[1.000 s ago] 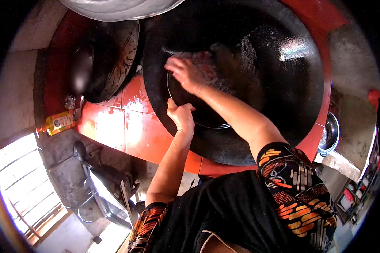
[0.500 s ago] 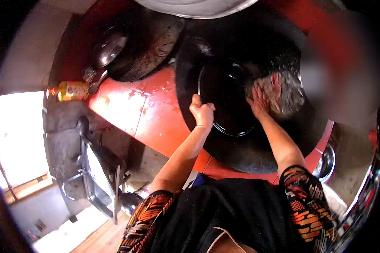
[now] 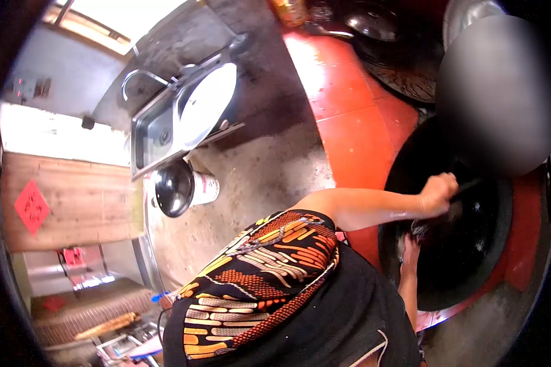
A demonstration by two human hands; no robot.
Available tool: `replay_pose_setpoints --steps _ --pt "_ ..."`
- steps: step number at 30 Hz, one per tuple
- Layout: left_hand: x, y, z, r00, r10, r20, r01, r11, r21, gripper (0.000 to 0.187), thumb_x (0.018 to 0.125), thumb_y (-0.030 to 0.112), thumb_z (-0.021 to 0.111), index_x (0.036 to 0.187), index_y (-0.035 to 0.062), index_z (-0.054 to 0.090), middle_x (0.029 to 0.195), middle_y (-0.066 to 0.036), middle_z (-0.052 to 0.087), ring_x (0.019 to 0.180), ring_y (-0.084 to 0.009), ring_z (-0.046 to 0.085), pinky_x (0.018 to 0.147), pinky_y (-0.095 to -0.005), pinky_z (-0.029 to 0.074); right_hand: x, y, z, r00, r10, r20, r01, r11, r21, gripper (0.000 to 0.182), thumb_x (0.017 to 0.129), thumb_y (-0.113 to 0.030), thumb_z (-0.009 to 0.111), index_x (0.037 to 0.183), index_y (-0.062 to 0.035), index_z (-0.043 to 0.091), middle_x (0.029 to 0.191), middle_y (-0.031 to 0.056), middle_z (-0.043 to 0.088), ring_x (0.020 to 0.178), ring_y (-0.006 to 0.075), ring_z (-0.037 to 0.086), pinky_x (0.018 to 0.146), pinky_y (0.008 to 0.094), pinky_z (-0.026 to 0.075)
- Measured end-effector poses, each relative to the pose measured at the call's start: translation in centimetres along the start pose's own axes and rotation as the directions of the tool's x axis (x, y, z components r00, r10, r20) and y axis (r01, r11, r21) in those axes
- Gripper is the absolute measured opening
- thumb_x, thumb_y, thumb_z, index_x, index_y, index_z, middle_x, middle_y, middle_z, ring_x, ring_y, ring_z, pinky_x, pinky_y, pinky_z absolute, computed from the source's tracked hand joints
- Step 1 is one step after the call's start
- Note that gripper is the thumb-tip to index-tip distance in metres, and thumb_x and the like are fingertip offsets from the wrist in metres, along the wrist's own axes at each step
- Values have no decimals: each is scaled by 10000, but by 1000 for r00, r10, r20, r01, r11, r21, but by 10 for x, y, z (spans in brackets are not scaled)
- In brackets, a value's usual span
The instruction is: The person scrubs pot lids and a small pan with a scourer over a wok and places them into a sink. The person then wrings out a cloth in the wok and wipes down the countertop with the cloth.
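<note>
My left hand (image 3: 438, 194) is closed in a fist over the large black wok (image 3: 453, 281) set in the red tiled counter. A dark streak runs out from its fingers, and I cannot tell what it holds. My right hand (image 3: 409, 246) is low inside the wok's near left side, below my left hand. Its fingers are blurred and partly hidden. Thin pale strands, like splashing water (image 3: 419, 229), show right at its fingertips. Dark, shiny wok wall surrounds both hands.
Red tiled counter (image 3: 355, 144) borders the wok. A second wok (image 3: 404, 76), a metal lid (image 3: 371, 24) and a yellow bottle (image 3: 289, 11) are beyond. Left stand a sink (image 3: 147, 150) holding a white basin (image 3: 208, 107), and a black pan (image 3: 174, 188) by a white bucket (image 3: 205, 188).
My view has swung left, bringing the sink and doorway side into view. My left hand, earlier at the rim of a round black pan in the wok, is now above my right hand.
</note>
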State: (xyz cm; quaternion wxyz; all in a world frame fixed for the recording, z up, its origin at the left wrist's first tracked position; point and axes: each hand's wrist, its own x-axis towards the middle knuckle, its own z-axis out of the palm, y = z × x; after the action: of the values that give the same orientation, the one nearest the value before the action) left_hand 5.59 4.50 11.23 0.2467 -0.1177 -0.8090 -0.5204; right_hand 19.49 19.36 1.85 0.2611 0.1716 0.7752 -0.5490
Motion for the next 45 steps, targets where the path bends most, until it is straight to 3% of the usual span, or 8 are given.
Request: replay_pose_setpoints --steps 5,7,9,13,25,36,40,45 --pt "19 79 -64 854 501 140 -497 865 -66 310 513 168 725 753 66 557 863 -92 542 819 -295 551 660 -395 480 -17 28 -2 992 -119 50 120 993 -11 416 910 -118 584 1298 20 527 1287 142 559 1185 228 521 1031 330 376" --pt "28 94 -82 737 641 214 -646 761 -55 345 528 219 731 785 58 568 877 -83 542 837 -283 551 680 -400 473 -9 29 3 976 -211 60 219 939 -266 402 913 -126 580 1287 16 533 1288 143 548 1186 230 518 1026 338 384" --pt "32 98 -104 697 666 266 -677 734 -61 361 536 232 733 806 56 570 882 -83 540 835 -280 551 690 -399 469 0 38 6 947 -312 83 307 791 -530 386 900 -127 581 1270 -21 553 1310 129 517 1200 265 503 1020 366 390" --pt "35 82 -107 671 689 275 -703 709 -61 375 560 248 728 837 53 568 879 -84 533 841 -270 542 709 -387 458 5 43 14 934 -358 16 275 686 -673 366 904 -177 545 1258 -92 574 1324 113 502 1233 340 452 1038 409 352" --pt "31 71 -130 557 796 238 -807 586 -70 220 612 228 630 695 65 508 819 -70 480 793 -245 507 680 -361 422 22 52 16 879 -476 18 349 617 -706 328 902 -161 534 1219 -99 589 1242 100 562 1196 309 483 1022 387 364" --pt "34 61 -135 523 816 246 -830 553 -69 171 660 218 594 699 62 535 841 -81 496 800 -250 507 670 -361 423 24 53 10 915 -403 -20 263 633 -728 319 917 -169 512 1222 -112 586 1247 104 542 1192 317 477 1019 396 367" --pt "50 57 -156 561 786 261 -823 562 78 182 665 220 593 728 57 545 856 -81 504 808 -246 513 657 -359 425 27 47 12 930 -368 7 253 624 -740 331 927 -194 500 1247 -150 572 1290 72 521 1216 306 464 1027 393 361" --pt "66 49 -239 642 723 254 -766 604 217 153 675 189 597 732 59 539 880 -89 501 791 -243 527 602 -354 479 50 60 7 980 -194 54 173 674 -718 408 972 -276 461 1358 -146 490 1478 115 376 1395 317 285 1115 480 244"
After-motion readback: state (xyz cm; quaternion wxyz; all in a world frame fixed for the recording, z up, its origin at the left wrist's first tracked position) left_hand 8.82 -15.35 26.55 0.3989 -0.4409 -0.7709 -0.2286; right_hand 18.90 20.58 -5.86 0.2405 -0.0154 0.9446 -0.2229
